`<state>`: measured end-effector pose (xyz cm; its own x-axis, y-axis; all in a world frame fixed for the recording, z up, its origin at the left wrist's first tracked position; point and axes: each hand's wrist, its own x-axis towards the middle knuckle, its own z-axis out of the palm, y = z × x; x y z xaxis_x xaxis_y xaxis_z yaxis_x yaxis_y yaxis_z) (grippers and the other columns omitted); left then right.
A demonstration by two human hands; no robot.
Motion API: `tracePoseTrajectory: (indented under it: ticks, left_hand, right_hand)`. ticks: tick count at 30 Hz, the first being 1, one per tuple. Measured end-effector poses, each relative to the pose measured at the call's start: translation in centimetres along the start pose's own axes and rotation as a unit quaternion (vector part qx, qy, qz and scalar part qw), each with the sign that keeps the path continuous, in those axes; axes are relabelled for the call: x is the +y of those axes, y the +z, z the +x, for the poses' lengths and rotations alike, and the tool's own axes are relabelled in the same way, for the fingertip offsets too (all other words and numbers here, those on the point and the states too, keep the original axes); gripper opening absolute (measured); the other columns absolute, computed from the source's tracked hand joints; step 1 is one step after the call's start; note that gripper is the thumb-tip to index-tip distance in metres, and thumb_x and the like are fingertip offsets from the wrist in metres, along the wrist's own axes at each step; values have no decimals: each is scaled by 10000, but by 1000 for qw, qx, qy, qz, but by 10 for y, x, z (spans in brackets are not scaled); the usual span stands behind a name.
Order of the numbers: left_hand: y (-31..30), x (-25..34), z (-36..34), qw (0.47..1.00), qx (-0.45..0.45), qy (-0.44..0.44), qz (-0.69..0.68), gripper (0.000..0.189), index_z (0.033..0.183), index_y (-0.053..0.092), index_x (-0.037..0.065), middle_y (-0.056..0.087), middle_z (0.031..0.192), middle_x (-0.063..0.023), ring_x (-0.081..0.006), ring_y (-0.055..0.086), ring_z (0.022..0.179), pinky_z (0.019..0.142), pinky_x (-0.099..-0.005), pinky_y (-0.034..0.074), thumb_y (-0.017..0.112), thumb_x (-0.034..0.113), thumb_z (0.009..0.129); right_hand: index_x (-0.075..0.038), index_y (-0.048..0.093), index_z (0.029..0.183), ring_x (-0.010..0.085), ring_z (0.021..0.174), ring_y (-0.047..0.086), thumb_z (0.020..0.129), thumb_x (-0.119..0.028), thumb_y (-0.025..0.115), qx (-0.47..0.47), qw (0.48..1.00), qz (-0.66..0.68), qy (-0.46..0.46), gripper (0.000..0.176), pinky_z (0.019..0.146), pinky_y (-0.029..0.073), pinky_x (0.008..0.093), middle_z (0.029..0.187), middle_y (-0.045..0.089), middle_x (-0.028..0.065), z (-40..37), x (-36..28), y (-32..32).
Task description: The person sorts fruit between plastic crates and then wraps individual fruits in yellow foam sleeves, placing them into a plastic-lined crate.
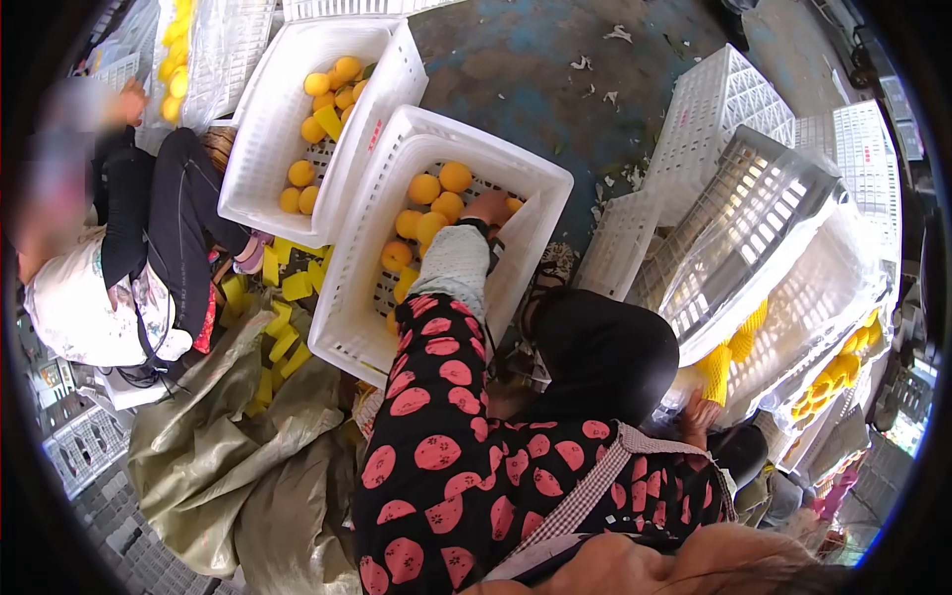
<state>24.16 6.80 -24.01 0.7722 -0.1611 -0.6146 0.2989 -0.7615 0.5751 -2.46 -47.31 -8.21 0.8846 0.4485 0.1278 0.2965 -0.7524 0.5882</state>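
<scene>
My left hand (486, 207) reaches down into a white plastic crate (540, 178), beside a round orange-yellow fruit (514, 204) at its inner wall. The fingers are mostly hidden from above. Several more such fruits (424, 188) lie loose on the crate's slatted bottom, some close to my wrist. On the other side of my bent knee, my right hand (700, 413) is closed on the lower end of a yellow foam net sleeve (714, 375). More yellow netting (750, 322) is right above it, against a clear-plastic-lined crate (793, 342).
Left of mine stands a second white crate (253, 174) with fruits and yellow pieces. A person (119, 248) sits beside it. Yellow foam sleeves (283, 342) lie on the floor near an olive sack (218, 456). White crates (719, 124) are stacked at right.
</scene>
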Motion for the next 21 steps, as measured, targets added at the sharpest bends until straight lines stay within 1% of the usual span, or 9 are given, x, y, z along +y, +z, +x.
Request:
tracePoseTrajectory:
  ticks: [2, 4, 6, 7, 10, 16, 18, 19, 21]
  left_hand:
    - [-11, -8, -21, 999, -29, 13, -30, 481, 1151, 520, 39, 588, 1071, -143, -257, 569, 994, 818, -377, 461, 538, 377, 809]
    - [-25, -4, -60, 887, 2, 54, -459, 426, 1142, 518, 43, 567, 1068, -101, -220, 539, 1017, 819, -368, 469, 482, 361, 861]
    - [-35, -7, -91, 870, 79, 186, -450, 410, 1141, 507, 50, 539, 1092, -91, -220, 515, 1043, 830, -394, 470, 438, 363, 886]
    - [-36, -7, -110, 710, 3, 156, -687, 438, 1141, 485, 28, 546, 1069, -127, -247, 532, 1012, 844, -440, 467, 406, 381, 895]
    - [-49, -35, -142, 553, -182, 185, -792, 452, 1152, 459, 15, 541, 1075, -168, -285, 548, 990, 845, -466, 467, 382, 383, 900]
    - [-40, -57, -206, 598, 61, 36, -798, 414, 1159, 455, 11, 562, 1050, -174, -303, 570, 958, 763, -425, 513, 473, 313, 877]
    - [-22, -72, -216, 839, 194, -51, -506, 435, 1159, 466, 94, 547, 1067, -171, -316, 555, 980, 792, -425, 492, 612, 230, 773]
    - [-12, -82, -214, 838, 198, -53, -506, 435, 1159, 466, 94, 547, 1067, -171, -316, 555, 980, 792, -425, 492, 612, 230, 773]
    - [14, -98, -210, 986, 153, -57, 22, 494, 1143, 468, 117, 527, 1066, -201, -347, 543, 972, 788, -428, 473, 658, 152, 688]
  right_hand:
    - [-26, 598, 939, 237, 493, 416, 795, -83, 504, -8, 1000, 1, -6, 181, 446, 297, 376, 517, 341, 71, -1, 0, 0]
    - [-25, 596, 937, 238, 493, 417, 795, -83, 504, -13, 1000, 3, -4, 179, 445, 297, 377, 516, 342, 72, -1, 1, 1]
    - [-24, 595, 935, 239, 493, 419, 796, -83, 504, -8, 1000, 11, -2, 177, 445, 298, 378, 514, 344, 73, -2, 2, 0]
    - [-23, 594, 935, 240, 493, 420, 796, -83, 504, -6, 1000, 17, -4, 176, 445, 298, 378, 514, 344, 73, -2, 2, 0]
    - [-22, 591, 932, 241, 493, 423, 796, -83, 504, -4, 1000, 24, -6, 172, 445, 299, 379, 511, 346, 74, -4, 2, 0]
    - [-14, 568, 912, 254, 489, 441, 791, -82, 519, -45, 998, 38, -3, 147, 441, 306, 391, 489, 370, 79, -4, 2, 0]
    - [-16, 566, 902, 252, 479, 442, 784, -76, 529, -17, 999, 48, -1, 138, 437, 307, 390, 482, 391, 75, 0, 1, -3]
    - [-17, 565, 904, 251, 479, 441, 781, -70, 530, 2, 999, 34, -5, 139, 436, 306, 385, 488, 398, 76, 4, 0, -7]
    - [-13, 572, 901, 247, 477, 435, 781, -67, 530, -5, 999, 40, -6, 138, 432, 302, 382, 486, 386, 74, 3, 0, -5]
